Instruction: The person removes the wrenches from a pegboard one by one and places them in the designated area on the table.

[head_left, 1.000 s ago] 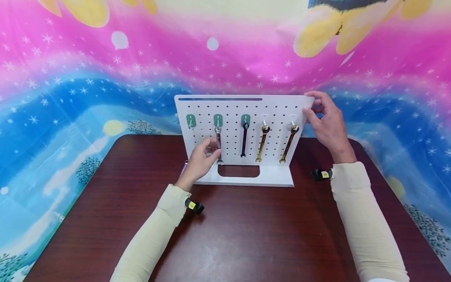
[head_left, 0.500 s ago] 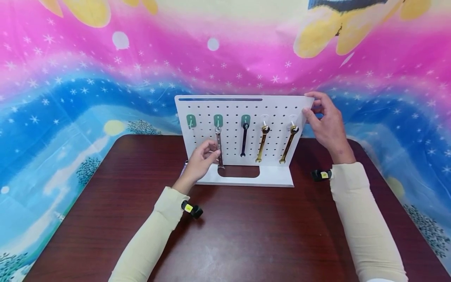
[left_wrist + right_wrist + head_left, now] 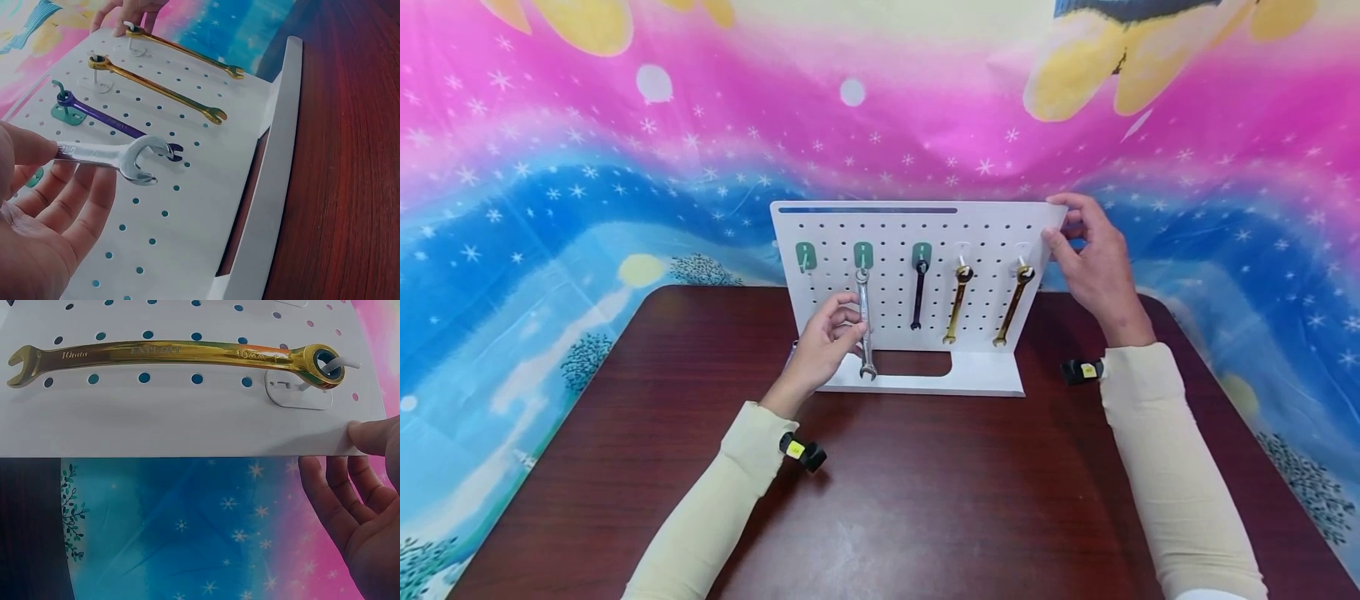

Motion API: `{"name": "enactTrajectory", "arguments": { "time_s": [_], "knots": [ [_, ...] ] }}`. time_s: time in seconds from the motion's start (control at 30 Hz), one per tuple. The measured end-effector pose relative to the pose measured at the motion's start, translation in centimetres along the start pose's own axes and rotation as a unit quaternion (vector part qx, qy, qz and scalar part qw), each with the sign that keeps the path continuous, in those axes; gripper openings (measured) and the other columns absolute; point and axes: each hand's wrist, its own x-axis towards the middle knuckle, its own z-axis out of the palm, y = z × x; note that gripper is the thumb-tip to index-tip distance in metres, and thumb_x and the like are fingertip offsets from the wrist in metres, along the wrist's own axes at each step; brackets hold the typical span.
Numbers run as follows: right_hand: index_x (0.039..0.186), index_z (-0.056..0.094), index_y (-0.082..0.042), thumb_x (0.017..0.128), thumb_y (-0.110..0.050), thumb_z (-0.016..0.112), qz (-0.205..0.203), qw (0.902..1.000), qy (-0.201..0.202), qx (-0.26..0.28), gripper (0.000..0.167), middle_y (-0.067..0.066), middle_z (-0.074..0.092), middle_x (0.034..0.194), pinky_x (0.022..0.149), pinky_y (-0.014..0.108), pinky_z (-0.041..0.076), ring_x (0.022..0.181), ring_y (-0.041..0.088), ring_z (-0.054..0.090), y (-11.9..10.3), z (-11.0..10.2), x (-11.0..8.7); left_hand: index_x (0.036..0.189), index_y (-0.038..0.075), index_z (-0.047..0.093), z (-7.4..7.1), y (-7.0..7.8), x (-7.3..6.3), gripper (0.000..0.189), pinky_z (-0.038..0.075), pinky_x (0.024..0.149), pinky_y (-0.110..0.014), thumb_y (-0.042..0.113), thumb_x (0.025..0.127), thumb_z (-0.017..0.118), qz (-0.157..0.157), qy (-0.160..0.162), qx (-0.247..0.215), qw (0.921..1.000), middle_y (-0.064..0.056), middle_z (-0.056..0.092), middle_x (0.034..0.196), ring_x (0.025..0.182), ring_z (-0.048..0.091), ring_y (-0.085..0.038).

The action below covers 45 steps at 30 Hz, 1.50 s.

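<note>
My left hand (image 3: 826, 343) pinches a silver combination wrench (image 3: 103, 154) by its shaft, between thumb and fingers. Its ring end is up at the second green hook (image 3: 863, 255), and its open end is tipped out from the white pegboard (image 3: 891, 292). With thumb in front and fingers behind, my right hand (image 3: 1096, 258) grips the board's upper right corner. Closest to that hand hangs a gold wrench (image 3: 181, 354), marked 10mm, from a white hook (image 3: 340, 364). A second gold wrench (image 3: 156, 89) and a dark purple wrench (image 3: 106, 117) hang between it and the silver one.
The pegboard stands on its white base (image 3: 985, 379) on a dark wooden table (image 3: 910, 483). At the far left, a green hook (image 3: 806, 257) carries nothing. A shiny object (image 3: 791, 354) shows partly behind the left hand. A patterned cloth (image 3: 760, 108) hangs behind.
The silver wrench's lower end has swung outward from the board and down, over the base. My left hand has drawn back slightly with it. The right hand has stayed at the corner.
</note>
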Motion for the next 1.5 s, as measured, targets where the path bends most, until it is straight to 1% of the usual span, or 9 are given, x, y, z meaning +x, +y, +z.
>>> {"name": "enactTrajectory", "arguments": {
  "time_s": [0.13,0.3,0.37,0.53,0.63,0.83,1.03,1.33,1.5],
  "knots": [
    [0.151,0.049,-0.025,0.105,-0.017,0.061,0.0,1.0,0.001,-0.003,0.048,0.012,0.056,0.115,0.08,0.018,0.056,0.104,0.023,0.062,0.0,0.1,0.0,0.139,0.002,0.05,0.0,0.3,-0.2,0.04,0.06,0.077,-0.055,0.001,0.102,0.062,0.009,-0.001,-0.005,0.9999,-0.02,0.064,0.104,0.092,0.071,-0.034],
    [0.151,0.048,-0.024,0.105,-0.017,0.061,-0.004,1.0,-0.003,-0.006,0.049,0.014,0.057,0.116,0.08,0.019,0.056,0.105,0.026,0.063,0.1,0.4,-0.1,0.139,0.002,0.053,-0.2,0.6,-0.7,0.041,0.061,0.074,-0.038,0.003,0.1,0.065,0.016,0.017,-0.001,0.9997,-0.019,0.065,0.104,0.093,0.071,-0.034],
    [0.151,0.048,-0.023,0.105,-0.016,0.061,-0.009,0.9999,-0.003,-0.005,0.049,0.014,0.057,0.116,0.08,0.019,0.056,0.105,0.025,0.063,0.1,0.5,-0.1,0.14,0.002,0.053,-0.2,0.8,-0.7,0.041,0.06,0.074,-0.035,0.003,0.1,0.065,0.022,0.022,-0.007,0.9995,-0.02,0.065,0.104,0.093,0.07,-0.04],
    [0.151,0.048,-0.024,0.105,-0.017,0.061,-0.004,1.0,0.0,-0.006,0.049,0.014,0.057,0.117,0.081,0.02,0.057,0.105,0.026,0.063,0.0,0.4,0.0,0.14,0.001,0.053,-0.1,1.1,-0.7,0.041,0.06,0.077,-0.038,0.003,0.101,0.064,0.029,0.017,-0.018,0.9993,-0.02,0.065,0.105,0.097,0.065,-0.052],
    [0.152,0.048,-0.025,0.105,-0.017,0.061,0.002,1.0,-0.002,-0.007,0.049,0.014,0.057,0.118,0.082,0.024,0.058,0.107,0.027,0.063,-0.1,0.3,0.0,0.14,0.001,0.053,-0.1,1.3,-0.8,0.041,0.06,0.074,-0.036,0.002,0.1,0.065,0.032,0.02,-0.023,0.999,-0.02,0.065,0.104,0.096,0.066,-0.051],
    [0.152,0.048,-0.026,0.105,-0.017,0.061,0.003,1.0,-0.001,-0.005,0.049,0.014,0.057,0.118,0.082,0.024,0.058,0.107,0.026,0.063,-0.1,0.2,-0.1,0.138,-0.001,0.054,-0.6,1.3,-1.2,0.041,0.061,0.07,-0.035,0.001,0.099,0.066,0.032,0.028,-0.019,0.9989,-0.019,0.065,0.102,0.087,0.07,-0.035],
    [0.151,0.048,-0.026,0.105,-0.017,0.061,0.002,1.0,0.002,-0.005,0.049,0.014,0.057,0.117,0.08,0.02,0.057,0.105,0.025,0.063,0.0,0.1,-0.1,0.136,-0.001,0.055,-1.8,1.1,-2.1,0.04,0.061,0.068,-0.035,0.001,0.098,0.067,0.024,0.035,-0.017,0.999,-0.018,0.063,0.1,0.079,0.07,-0.018],
    [0.152,0.048,-0.026,0.105,-0.016,0.061,0.003,1.0,0.004,-0.007,0.05,0.014,0.058,0.118,0.08,0.02,0.057,0.105,0.025,0.063,0.0,0.1,0.0,0.132,-0.005,0.056,-4.3,0.6,-3.6,0.034,0.059,0.064,-0.029,0.0,0.099,0.064,-0.003,0.044,0.015,0.9989,-0.022,0.064,0.099,0.074,0.067,-0.015],
    [0.152,0.048,-0.027,0.105,-0.017,0.061,0.002,1.0,0.002,-0.004,0.05,0.013,0.058,0.118,0.08,0.018,0.056,0.103,0.022,0.062,0.1,0.1,-0.2,0.13,-0.006,0.057,-5.6,0.0,-4.5,0.032,0.057,0.057,-0.03,-0.002,0.099,0.065,-0.019,0.052,0.025,0.9982,-0.022,0.065,0.096,0.068,0.064,-0.015]
  ]
}}
